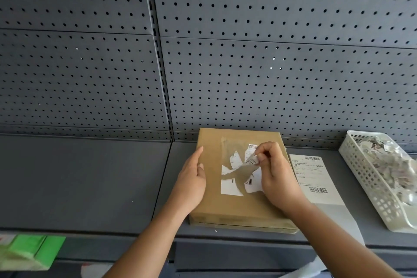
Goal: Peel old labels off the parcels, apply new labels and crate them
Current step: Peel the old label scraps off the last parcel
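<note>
Flat brown cardboard parcel point(237, 207) lying on grey metal shelf point(90, 176), far edge near perforated grey back panel point(270, 74). Torn white old label point(231, 185) half stripped from parcel top. Right hand point(277, 174) pinching lifted label strip point(251, 160). Left hand point(191, 178) relaxed, fingers straight, resting on parcel's left edge. White printed label sheet point(316, 178) just right of parcel; white plastic mesh basket point(365, 176) holding paper scraps further right.

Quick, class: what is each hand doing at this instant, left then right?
Left hand: open, fingers straight, pressing on the parcel.
Right hand: closed, pinching a torn strip of the old label.
</note>
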Demonstrator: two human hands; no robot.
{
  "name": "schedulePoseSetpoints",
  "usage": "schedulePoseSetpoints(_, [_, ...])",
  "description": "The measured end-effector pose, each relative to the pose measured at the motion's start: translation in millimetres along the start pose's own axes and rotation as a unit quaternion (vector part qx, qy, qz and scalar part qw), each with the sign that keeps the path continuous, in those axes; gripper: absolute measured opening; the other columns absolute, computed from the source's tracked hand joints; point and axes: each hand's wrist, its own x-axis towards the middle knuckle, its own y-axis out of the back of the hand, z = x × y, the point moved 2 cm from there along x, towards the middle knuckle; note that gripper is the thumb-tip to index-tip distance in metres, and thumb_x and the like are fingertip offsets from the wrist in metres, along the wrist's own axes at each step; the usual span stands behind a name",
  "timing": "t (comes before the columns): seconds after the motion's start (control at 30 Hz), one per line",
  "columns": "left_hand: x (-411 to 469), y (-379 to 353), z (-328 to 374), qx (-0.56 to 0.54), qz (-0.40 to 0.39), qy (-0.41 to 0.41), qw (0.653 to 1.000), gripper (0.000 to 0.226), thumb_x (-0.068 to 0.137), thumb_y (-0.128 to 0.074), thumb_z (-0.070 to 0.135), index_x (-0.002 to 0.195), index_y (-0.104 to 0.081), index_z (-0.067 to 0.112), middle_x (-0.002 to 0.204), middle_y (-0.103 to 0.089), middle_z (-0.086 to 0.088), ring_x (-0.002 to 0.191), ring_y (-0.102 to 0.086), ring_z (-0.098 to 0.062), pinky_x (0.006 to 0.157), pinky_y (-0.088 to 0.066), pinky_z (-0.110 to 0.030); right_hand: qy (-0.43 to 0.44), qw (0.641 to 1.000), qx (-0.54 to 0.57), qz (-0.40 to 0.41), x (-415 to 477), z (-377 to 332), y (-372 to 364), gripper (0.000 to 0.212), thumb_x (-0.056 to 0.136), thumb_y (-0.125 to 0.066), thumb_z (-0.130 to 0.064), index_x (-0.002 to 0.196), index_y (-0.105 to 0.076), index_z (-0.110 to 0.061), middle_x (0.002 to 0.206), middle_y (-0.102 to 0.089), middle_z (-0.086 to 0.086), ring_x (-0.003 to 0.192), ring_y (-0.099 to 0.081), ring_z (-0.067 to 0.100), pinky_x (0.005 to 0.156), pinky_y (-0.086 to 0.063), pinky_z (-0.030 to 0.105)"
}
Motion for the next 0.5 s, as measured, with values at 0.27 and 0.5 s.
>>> schedulePoseSetpoints(0.27, [-1,0,0,0.004,0.002,0.005,1.000,0.050,0.110,-0.028,0.026,0.156,-0.022,0.047,0.163,-0.026,0.014,0.147,-0.029,-0.006,0.118,-0.025,-0.029,-0.060,0.992,0.061,0.089,2,-2,16,0.024,0.103,-0.039,-0.008,0.095,-0.046,-0.029,0.080,-0.052,-0.016,0.070,-0.047,0.010,0.063,-0.042,0.020])
schedulePoseSetpoints(0.5, [-2,-1,1,0.010,-0.002,0.002,1.000,0.050,0.110,-0.027,0.025,0.156,-0.022,0.045,0.163,-0.029,0.008,0.148,-0.028,-0.007,0.117,-0.023,-0.027,-0.159,0.976,0.138,0.058,7,-2,21,0.023,0.104,-0.042,-0.022,0.097,-0.064,-0.022,0.084,-0.056,-0.012,0.075,-0.052,0.000,0.068,-0.042,0.010])
